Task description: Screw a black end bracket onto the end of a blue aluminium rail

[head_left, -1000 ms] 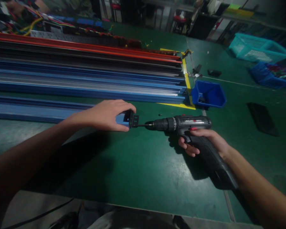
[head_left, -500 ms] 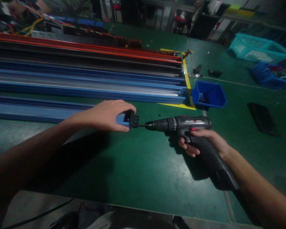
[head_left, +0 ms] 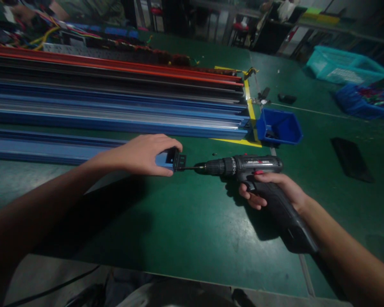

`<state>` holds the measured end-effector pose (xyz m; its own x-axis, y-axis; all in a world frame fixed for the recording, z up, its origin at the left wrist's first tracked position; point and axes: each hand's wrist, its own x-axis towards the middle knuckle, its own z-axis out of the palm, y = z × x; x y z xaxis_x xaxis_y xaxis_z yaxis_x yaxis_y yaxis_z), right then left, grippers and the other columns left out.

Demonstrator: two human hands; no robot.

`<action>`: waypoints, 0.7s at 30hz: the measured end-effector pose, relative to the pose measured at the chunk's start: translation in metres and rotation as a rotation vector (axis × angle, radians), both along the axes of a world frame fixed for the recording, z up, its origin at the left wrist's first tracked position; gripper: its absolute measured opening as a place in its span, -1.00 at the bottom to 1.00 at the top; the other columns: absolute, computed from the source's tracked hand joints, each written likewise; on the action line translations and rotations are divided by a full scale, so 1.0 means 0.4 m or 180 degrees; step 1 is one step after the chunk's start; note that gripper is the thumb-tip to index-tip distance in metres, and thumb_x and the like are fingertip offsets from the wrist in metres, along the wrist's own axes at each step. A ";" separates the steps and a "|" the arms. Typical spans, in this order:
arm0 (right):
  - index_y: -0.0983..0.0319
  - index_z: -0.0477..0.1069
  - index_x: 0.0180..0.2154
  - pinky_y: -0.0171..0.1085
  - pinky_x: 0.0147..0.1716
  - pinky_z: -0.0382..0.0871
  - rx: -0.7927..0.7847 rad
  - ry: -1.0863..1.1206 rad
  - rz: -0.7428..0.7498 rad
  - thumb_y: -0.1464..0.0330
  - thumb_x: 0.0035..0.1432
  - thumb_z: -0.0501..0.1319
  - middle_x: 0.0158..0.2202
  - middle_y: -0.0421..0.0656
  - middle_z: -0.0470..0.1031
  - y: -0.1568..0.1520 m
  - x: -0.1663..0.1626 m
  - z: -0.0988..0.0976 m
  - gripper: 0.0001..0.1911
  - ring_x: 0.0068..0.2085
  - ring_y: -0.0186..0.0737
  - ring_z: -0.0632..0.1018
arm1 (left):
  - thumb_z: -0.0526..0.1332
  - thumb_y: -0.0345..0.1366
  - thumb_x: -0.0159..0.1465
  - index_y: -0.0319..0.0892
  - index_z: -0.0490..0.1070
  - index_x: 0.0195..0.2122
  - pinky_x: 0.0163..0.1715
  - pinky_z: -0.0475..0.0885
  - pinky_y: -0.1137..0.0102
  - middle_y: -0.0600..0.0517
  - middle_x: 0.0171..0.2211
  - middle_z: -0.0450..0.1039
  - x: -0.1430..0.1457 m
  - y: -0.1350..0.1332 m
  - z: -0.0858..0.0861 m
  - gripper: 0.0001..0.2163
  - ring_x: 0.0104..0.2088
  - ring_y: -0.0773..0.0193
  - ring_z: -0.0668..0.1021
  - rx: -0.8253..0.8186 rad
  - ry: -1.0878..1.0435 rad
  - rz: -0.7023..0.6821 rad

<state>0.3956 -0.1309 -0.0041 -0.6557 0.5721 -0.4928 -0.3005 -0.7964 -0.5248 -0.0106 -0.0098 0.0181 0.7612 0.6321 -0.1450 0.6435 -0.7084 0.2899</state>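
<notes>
The left forearm enters at the lower left edge of the frame and rises toward the middle, with the elbow side low. The left hand lies over the end of a blue rail, back of the hand upward. Its fingers are bent over the far side and the thumb is along the near side, so together they pinch the rail end, left of the frame's centre. At this end sits a black bracket.

The right forearm comes from the lower right corner and slants up to the left, almost in one line with the wrist. The right hand is wrapped around the handle of a power drill, right of the centre. The fingers are curled beneath the handle, near the trigger, and the thumb lies beside a red switch. The drill points to the left, and its thin bit reaches the bracket; I cannot tell what its tip touches there. Both hands are above the green bench.
</notes>
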 end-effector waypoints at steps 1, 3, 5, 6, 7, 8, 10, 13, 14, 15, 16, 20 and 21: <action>0.50 0.65 -0.09 -0.32 -0.32 0.57 0.0003 -0.0004 -0.0014 0.21 0.35 0.39 -0.22 0.05 0.63 0.000 -0.001 0.000 -0.59 -0.45 -0.35 0.54 | 0.32 0.21 0.28 0.02 0.42 0.32 0.25 0.41 0.17 -0.03 0.30 0.52 0.000 0.000 0.000 -0.35 0.26 -0.07 0.55 0.0009 -0.0007 -0.0001; 0.51 0.65 -0.09 -0.31 -0.33 0.57 0.0006 -0.0017 -0.0049 0.21 0.35 0.39 -0.22 0.07 0.63 -0.001 -0.001 0.001 -0.59 -0.45 -0.35 0.54 | 0.32 0.22 0.28 0.02 0.42 0.32 0.24 0.42 0.18 -0.03 0.30 0.52 -0.001 0.000 -0.001 -0.34 0.26 -0.08 0.55 0.0020 -0.0013 -0.0005; 0.51 0.66 -0.09 -0.32 -0.33 0.56 0.0013 -0.0035 -0.0057 0.21 0.34 0.39 -0.22 0.07 0.63 -0.001 -0.002 0.001 -0.59 -0.45 -0.35 0.54 | 0.32 0.22 0.28 0.02 0.42 0.33 0.22 0.43 0.18 -0.04 0.31 0.52 -0.002 0.001 -0.002 -0.34 0.26 -0.08 0.55 0.0014 -0.0008 -0.0008; 0.50 0.66 -0.09 -0.32 -0.33 0.56 0.0013 -0.0049 -0.0049 0.21 0.34 0.39 -0.22 0.06 0.63 -0.001 -0.002 0.001 -0.60 -0.45 -0.35 0.54 | 0.32 0.23 0.28 0.03 0.42 0.33 0.22 0.43 0.18 -0.04 0.31 0.52 -0.002 0.002 -0.003 -0.33 0.25 -0.09 0.56 0.0009 -0.0003 -0.0007; 0.49 0.66 -0.09 -0.32 -0.33 0.55 0.0014 -0.0060 -0.0040 0.21 0.34 0.39 -0.23 0.05 0.63 -0.001 -0.002 0.001 -0.60 -0.45 -0.36 0.53 | 0.32 0.23 0.28 0.03 0.42 0.33 0.21 0.43 0.17 -0.05 0.31 0.52 -0.003 0.003 -0.004 -0.33 0.25 -0.09 0.56 0.0005 -0.0002 -0.0004; 0.48 0.66 -0.10 -0.32 -0.33 0.55 0.0012 -0.0065 -0.0032 0.21 0.34 0.39 -0.23 0.05 0.63 -0.001 -0.002 0.001 -0.60 -0.45 -0.36 0.53 | 0.32 0.23 0.28 0.03 0.42 0.34 0.21 0.43 0.17 -0.05 0.31 0.52 -0.004 0.003 -0.005 -0.32 0.25 -0.10 0.56 0.0004 -0.0006 -0.0003; 0.49 0.65 -0.09 -0.32 -0.32 0.55 -0.0004 -0.0074 -0.0039 0.20 0.34 0.39 -0.22 0.06 0.62 0.000 0.000 0.001 -0.60 -0.45 -0.35 0.53 | 0.32 0.24 0.28 0.03 0.42 0.34 0.21 0.43 0.16 -0.05 0.31 0.52 -0.005 0.005 -0.008 -0.32 0.25 -0.11 0.56 0.0007 -0.0018 -0.0011; 0.51 0.64 -0.08 -0.30 -0.30 0.57 -0.0035 -0.0043 -0.0027 0.21 0.33 0.39 -0.21 0.07 0.62 0.002 0.002 0.000 -0.59 -0.43 -0.32 0.54 | 0.31 0.25 0.28 0.03 0.42 0.34 0.22 0.43 0.15 -0.06 0.30 0.52 -0.006 0.006 -0.009 -0.32 0.25 -0.12 0.56 0.0011 -0.0028 -0.0027; 0.51 0.64 -0.07 -0.30 -0.29 0.58 -0.0051 -0.0028 -0.0007 0.21 0.33 0.39 -0.21 0.08 0.62 0.002 0.003 0.000 -0.58 -0.43 -0.32 0.55 | 0.31 0.25 0.28 0.03 0.42 0.34 0.22 0.43 0.14 -0.06 0.30 0.52 -0.006 0.006 -0.009 -0.32 0.25 -0.12 0.56 0.0009 -0.0023 -0.0025; 0.52 0.64 -0.07 -0.30 -0.29 0.59 -0.0060 -0.0008 0.0006 0.21 0.33 0.39 -0.21 0.08 0.63 0.002 0.003 0.000 -0.58 -0.43 -0.32 0.56 | 0.31 0.25 0.28 0.03 0.42 0.34 0.23 0.43 0.14 -0.07 0.31 0.52 -0.005 0.006 -0.009 -0.32 0.26 -0.12 0.56 0.0007 -0.0017 -0.0018; 0.52 0.64 -0.06 -0.30 -0.29 0.59 -0.0065 0.0010 0.0009 0.21 0.33 0.39 -0.21 0.08 0.63 0.002 0.003 0.000 -0.58 -0.43 -0.32 0.56 | 0.31 0.25 0.28 0.03 0.42 0.34 0.23 0.43 0.13 -0.07 0.31 0.52 -0.004 0.005 -0.008 -0.32 0.26 -0.12 0.56 0.0004 -0.0012 -0.0010; 0.51 0.64 -0.10 -0.31 -0.31 0.57 -0.0020 -0.0030 -0.0050 0.23 0.34 0.38 -0.23 0.05 0.63 -0.001 0.000 0.003 -0.61 -0.46 -0.35 0.55 | 0.30 0.26 0.27 0.02 0.42 0.34 0.25 0.42 0.12 -0.07 0.31 0.51 -0.001 0.003 -0.004 -0.30 0.27 -0.12 0.55 -0.0021 0.0023 0.0017; 0.50 0.64 -0.11 -0.31 -0.32 0.56 0.0006 -0.0058 -0.0051 0.23 0.34 0.38 -0.23 0.05 0.63 -0.001 -0.001 0.004 -0.62 -0.46 -0.35 0.54 | 0.30 0.27 0.27 0.02 0.42 0.34 0.25 0.42 0.12 -0.07 0.31 0.52 -0.001 0.002 -0.003 -0.30 0.26 -0.13 0.55 -0.0018 0.0030 0.0018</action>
<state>0.3951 -0.1314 -0.0026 -0.6373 0.5834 -0.5035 -0.3036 -0.7906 -0.5317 -0.0110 -0.0089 0.0171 0.7562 0.6355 -0.1559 0.6502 -0.7031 0.2878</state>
